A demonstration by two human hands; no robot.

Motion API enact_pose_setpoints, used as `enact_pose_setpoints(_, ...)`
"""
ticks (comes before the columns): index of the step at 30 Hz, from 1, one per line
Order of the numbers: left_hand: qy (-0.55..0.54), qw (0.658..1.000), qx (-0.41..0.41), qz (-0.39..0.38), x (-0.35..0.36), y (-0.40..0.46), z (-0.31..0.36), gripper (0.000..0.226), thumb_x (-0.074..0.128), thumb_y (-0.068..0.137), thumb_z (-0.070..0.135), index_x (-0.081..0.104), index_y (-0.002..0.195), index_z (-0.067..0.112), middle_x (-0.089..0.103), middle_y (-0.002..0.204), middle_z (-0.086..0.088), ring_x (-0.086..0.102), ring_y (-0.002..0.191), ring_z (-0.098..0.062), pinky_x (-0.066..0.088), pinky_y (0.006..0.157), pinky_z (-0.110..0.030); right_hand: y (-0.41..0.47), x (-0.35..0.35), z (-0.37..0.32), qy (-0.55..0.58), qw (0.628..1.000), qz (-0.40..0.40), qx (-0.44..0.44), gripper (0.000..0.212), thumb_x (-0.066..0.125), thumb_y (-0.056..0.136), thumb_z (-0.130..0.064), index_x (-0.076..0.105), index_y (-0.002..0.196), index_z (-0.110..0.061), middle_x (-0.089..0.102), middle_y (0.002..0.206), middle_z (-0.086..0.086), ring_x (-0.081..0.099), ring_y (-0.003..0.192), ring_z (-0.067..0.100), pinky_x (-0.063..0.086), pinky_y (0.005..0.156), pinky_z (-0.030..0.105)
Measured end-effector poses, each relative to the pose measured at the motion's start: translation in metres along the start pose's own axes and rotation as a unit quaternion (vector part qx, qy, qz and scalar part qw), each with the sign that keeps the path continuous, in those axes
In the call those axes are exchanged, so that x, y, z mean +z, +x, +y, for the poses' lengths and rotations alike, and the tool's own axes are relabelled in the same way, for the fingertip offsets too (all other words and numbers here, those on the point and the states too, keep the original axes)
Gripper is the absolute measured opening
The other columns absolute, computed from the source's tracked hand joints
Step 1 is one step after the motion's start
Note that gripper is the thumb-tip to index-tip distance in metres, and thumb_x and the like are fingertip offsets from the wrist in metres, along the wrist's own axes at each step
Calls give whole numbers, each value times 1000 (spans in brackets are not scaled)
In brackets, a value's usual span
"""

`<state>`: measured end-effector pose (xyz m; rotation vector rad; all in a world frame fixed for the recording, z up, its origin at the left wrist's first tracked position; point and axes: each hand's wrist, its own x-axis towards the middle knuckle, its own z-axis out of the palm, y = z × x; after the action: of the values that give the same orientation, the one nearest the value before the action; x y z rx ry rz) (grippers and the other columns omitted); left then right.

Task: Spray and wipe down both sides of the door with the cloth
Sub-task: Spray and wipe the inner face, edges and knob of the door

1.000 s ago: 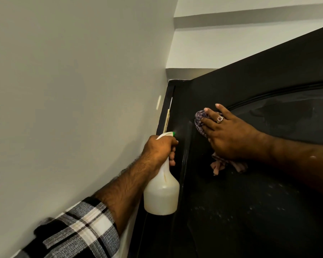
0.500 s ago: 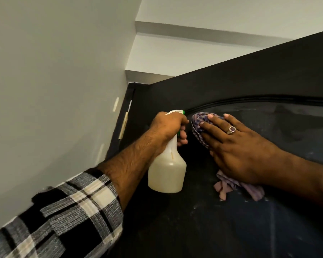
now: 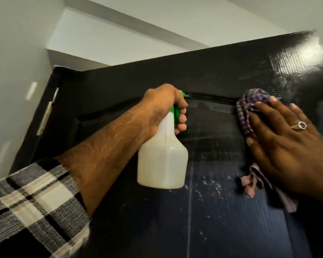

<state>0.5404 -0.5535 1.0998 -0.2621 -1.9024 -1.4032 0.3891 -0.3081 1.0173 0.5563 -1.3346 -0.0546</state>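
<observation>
1. Your right hand (image 3: 285, 146), fingers flat and spread with a ring on one, presses the purple-and-white checked cloth (image 3: 250, 110) against the black panelled wooden door (image 3: 203, 77). A second ago that hand was working near the hinge-side edge by the grey wall (image 3: 17, 53); it now sits well across the upper panel, just under the curved moulding, so the wipe has travelled along the top of this face.
2. Your left hand (image 3: 164, 108) is curled round the neck of the translucent white plastic spray bottle with the green trigger (image 3: 162, 157), fingers wrapped over the trigger. It has come along with the cloth and now hangs in front of the panel, left of your right hand and apart from it.
3. Droplets (image 3: 211, 187) dot the door below the cloth and beside the bottle; a glossy wet sheen shows at the top right corner.
4. I judge the upper band of this side largely wetted and part wiped. The spotted area beneath is not yet cleared, and the far face is out of sight, so expect plenty left.
</observation>
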Motion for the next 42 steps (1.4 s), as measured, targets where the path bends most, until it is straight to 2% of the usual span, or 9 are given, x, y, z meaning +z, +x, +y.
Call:
enact_pose_setpoints(4,-4,996,-22,-83,24,-1,-2,10,60,79,12,65,80,4,67,74,-17,72,63,-35,59,64,-36,-31,-10,21,-19,999,8,37,65,45,102,-42,58,149,1,43,164,23,27,159,47,21,128,66)
enact_pose_setpoints(13,-9,990,-36,-135,55,8,-13,7,59,80,11,63,78,6,65,69,-16,69,59,-33,56,61,-34,-60,-14,31,21,994,26,102,70,43,105,-43,52,150,9,38,165,29,23,161,46,24,128,66)
enact_pose_setpoints(16,-23,987,-38,-157,60,13,-11,11,56,85,10,64,85,3,72,80,-20,78,78,-37,62,72,-36,-46,-10,35,17,994,24,107,72,40,107,-46,46,156,5,32,168,28,19,162,45,20,131,62)
enact_pose_setpoints(20,-27,984,-34,-171,69,15,-3,13,54,86,12,62,80,4,70,76,-18,77,73,-35,63,67,-34,14,1,56,-12,993,-4,118,78,27,109,-57,35,165,-4,22,174,25,12,164,42,12,134,54)
enact_pose_setpoints(24,-27,984,-28,-176,84,16,1,14,53,86,12,62,77,5,68,73,-16,76,70,-35,63,64,-34,41,12,38,-32,997,-25,72,78,26,110,-56,33,166,-3,21,175,25,11,164,43,20,131,57)
enact_pose_setpoints(27,-32,982,-26,-186,95,12,2,15,53,86,12,62,77,4,69,73,-16,77,72,-34,64,65,-35,1,0,23,-20,999,-48,12,72,28,112,-52,31,167,-6,17,177,18,7,166,36,20,131,55)
enact_pose_setpoints(30,-27,982,-18,-187,104,9,4,11,54,85,9,63,81,4,70,77,-18,78,77,-36,65,71,-38,-41,-9,32,7,999,-49,2,65,33,113,-45,36,166,-7,19,178,13,7,167,32,23,130,57)
enact_pose_setpoints(34,-23,982,-21,-188,107,7,12,10,55,85,9,62,80,3,71,78,-19,79,79,-38,65,69,-38,-21,-9,58,24,995,-25,98,65,32,111,-51,44,163,-14,24,176,16,13,165,36,22,130,58)
enact_pose_setpoints(42,-4,989,-45,-141,68,1,-4,10,54,82,7,63,83,3,70,76,-20,77,76,-39,64,68,-38,5,-8,72,50,997,-57,-9,61,36,105,-64,62,150,-31,23,177,9,11,166,33,20,129,65)
